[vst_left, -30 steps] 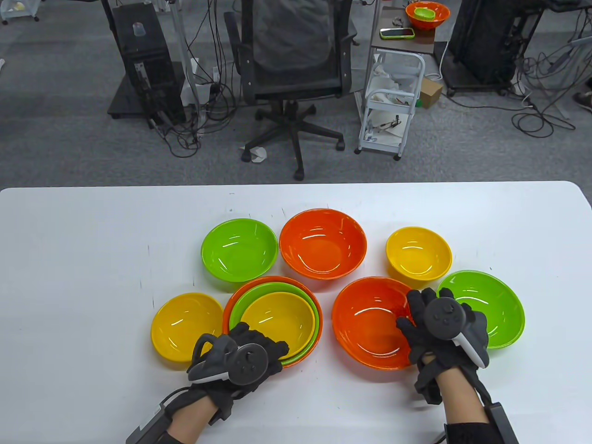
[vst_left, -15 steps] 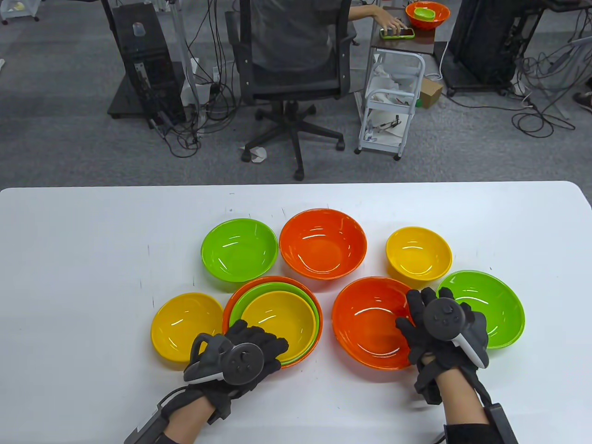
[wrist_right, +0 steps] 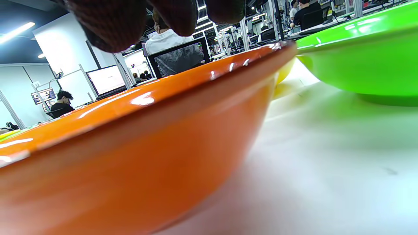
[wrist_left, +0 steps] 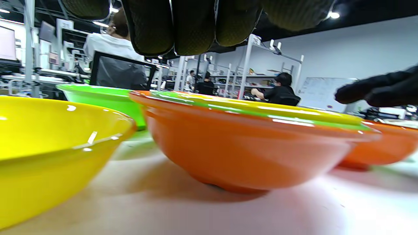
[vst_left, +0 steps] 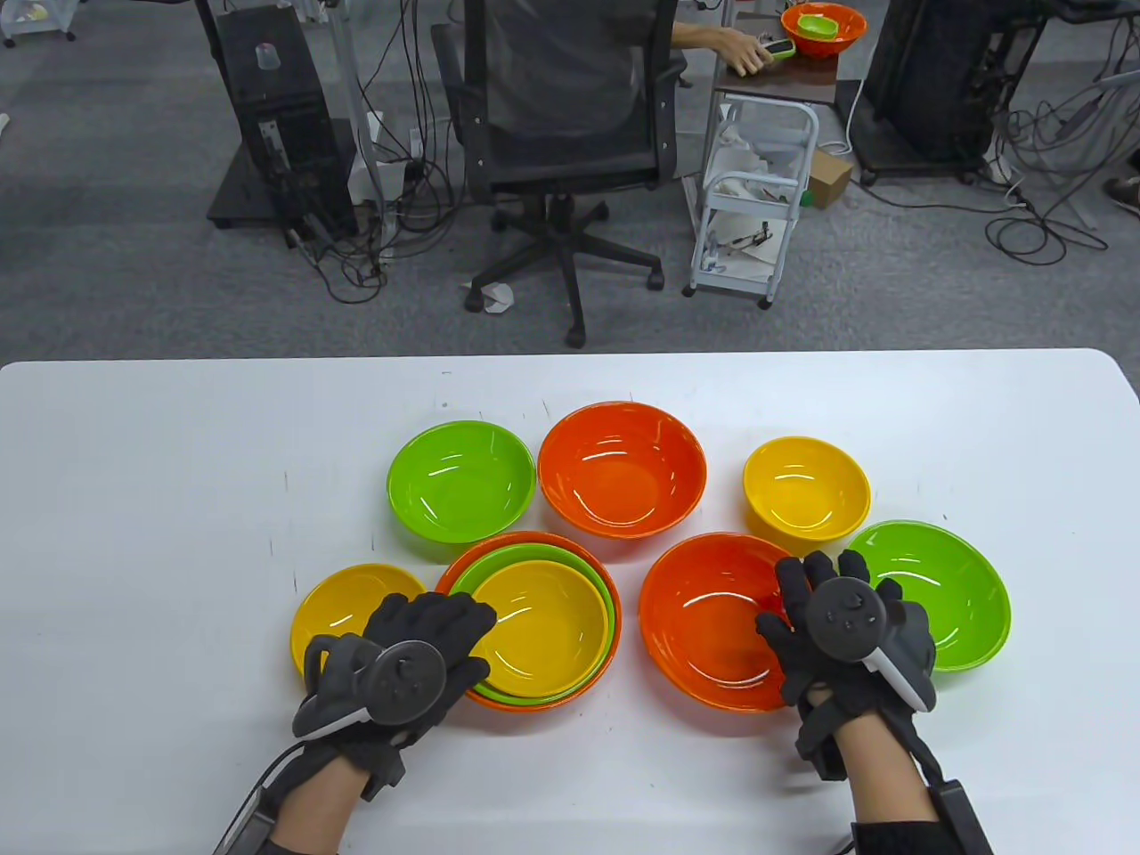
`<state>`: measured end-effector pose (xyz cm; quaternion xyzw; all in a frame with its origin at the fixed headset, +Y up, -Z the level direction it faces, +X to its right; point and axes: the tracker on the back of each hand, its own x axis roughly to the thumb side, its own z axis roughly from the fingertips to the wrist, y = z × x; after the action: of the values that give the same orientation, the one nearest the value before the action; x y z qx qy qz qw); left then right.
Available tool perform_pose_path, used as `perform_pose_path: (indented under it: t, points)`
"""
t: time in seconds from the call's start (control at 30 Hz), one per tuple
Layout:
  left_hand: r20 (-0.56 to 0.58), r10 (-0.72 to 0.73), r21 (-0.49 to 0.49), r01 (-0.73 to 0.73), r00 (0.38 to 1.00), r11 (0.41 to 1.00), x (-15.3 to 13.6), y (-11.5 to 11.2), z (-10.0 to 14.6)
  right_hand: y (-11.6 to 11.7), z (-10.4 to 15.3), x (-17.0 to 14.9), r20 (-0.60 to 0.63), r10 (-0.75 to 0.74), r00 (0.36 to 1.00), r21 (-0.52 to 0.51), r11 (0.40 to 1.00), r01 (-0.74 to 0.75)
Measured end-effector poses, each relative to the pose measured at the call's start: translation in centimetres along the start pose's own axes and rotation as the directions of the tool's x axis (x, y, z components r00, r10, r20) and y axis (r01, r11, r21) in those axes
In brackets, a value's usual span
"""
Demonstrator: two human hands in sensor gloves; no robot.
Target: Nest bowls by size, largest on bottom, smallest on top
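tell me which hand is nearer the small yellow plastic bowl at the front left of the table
Left. The left hand lies over the right rim of the small yellow plastic bowl. The right hand is far off, between the big orange bowl and the green bowl.

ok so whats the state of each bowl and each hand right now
nested stack: orange, green, yellow, complete
near orange bowl: empty
right green bowl: empty
near yellow bowl: empty
left hand: above stack's left rim
right hand: over orange bowl's right rim

Bright overhead light, blurred wrist views
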<state>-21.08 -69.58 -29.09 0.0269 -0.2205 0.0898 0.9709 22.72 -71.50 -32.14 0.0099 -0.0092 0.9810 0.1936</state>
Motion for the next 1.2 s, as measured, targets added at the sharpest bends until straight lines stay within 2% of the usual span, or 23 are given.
perform_pose_path:
  t: [0.13,0.3,0.57,0.87,1.2]
  points:
    - [-0.064,-0.003,0.02,0.004,0.998,1.0,-1.6,0.2,0.4,-0.5,0.1,0.1,-0.007,0.016,1.0,-0.013,1.0,-0.016]
    - [-0.114,0.013,0.027,-0.01,0.993,1.0,-3.1,0.2,0.7,-1.9,0.6,-0.1,-0.086,0.084,0.993,-0.021,0.996,-0.086]
    - [-0.143,0.055,0.026,-0.051,0.988,0.998,-4.4,0.3,0.9,-3.3,0.7,-2.0,-0.234,0.157,0.96,0.054,0.988,-0.148]
    - [-0.157,0.087,0.037,-0.082,0.984,0.996,-5.1,0.3,1.1,-2.8,0.2,-4.7,-0.339,0.175,0.924,0.209,0.972,-0.108]
    - [-0.153,0.107,0.041,-0.102,0.982,0.994,-5.3,0.4,1.2,-1.6,-0.3,-5.6,-0.353,0.174,0.919,0.258,0.963,-0.083]
